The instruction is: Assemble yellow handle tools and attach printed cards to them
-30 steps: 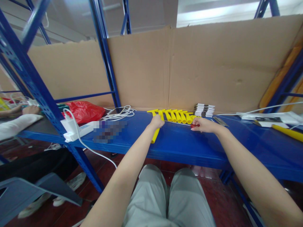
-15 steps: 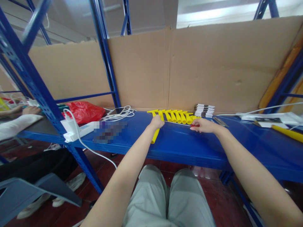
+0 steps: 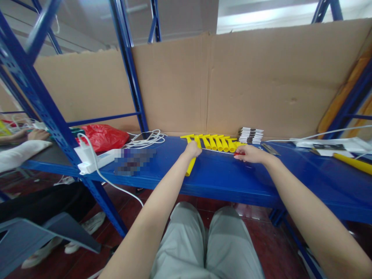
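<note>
My left hand [image 3: 192, 149] is closed on a yellow T-shaped plastic piece [image 3: 190, 168], whose tubular end sticks out below the fingers. My right hand [image 3: 252, 154] grips the red handle of what looks like a screwdriver [image 3: 219, 151]. Its long thin metal shaft runs left, low over the blue shelf [image 3: 215, 174], to beside my left fingers; its tip is hard to make out there. Just behind the shaft, several similar yellow T-shaped pieces [image 3: 219, 144] lie side by side in a row.
Behind my right hand stands a stack of small black-and-white packets [image 3: 250, 135]. A cardboard panel [image 3: 261, 81] closes the back. On the left are a red plastic bag [image 3: 105, 137], white cables [image 3: 148, 138] and a power strip [image 3: 99, 161]. Another person's sleeve [image 3: 24, 154] shows at far left.
</note>
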Motion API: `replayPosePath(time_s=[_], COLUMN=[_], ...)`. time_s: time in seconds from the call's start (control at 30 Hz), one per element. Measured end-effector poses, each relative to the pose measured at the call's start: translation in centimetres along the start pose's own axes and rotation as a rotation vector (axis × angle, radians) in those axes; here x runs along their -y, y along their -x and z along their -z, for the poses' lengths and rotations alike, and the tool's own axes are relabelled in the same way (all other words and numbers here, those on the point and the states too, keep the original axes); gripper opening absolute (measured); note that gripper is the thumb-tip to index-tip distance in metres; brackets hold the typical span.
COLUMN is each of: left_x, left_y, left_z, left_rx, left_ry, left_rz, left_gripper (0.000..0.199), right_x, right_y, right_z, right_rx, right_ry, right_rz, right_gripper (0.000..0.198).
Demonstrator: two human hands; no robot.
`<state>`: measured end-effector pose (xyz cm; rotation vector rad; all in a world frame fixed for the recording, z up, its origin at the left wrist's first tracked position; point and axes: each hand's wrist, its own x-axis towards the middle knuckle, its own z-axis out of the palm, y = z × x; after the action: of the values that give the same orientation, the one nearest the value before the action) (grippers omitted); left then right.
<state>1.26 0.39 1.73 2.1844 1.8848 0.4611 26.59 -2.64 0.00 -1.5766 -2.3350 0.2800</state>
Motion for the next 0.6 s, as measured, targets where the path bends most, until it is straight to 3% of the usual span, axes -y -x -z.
replayPosePath(time_s=[0.2,0.43,0.6], left_x=[0.0,-0.2,-0.1], left_y=[-0.1,0.1,-0.1], left_z=[-0.1,0.2,0.0], left_rx=[0.000,0.000,-0.002], left_ry=[0.006,-0.028,-0.002], left_rz=[0.006,0.003,0.008], left_gripper=[0.031,0.031,0.031], right_x=[-0.2,-1.1,-1.0], right_y=[-0.2,-0.7,-0.7], right_z=[0.0,-0.8,-0.6], right_rx=[0.010,-0.105,-0.085], right_ry=[0.008,-0.027,-0.019], right_rz=[0.000,-0.050,-0.010], right_gripper=[0.027,0.023,0.020])
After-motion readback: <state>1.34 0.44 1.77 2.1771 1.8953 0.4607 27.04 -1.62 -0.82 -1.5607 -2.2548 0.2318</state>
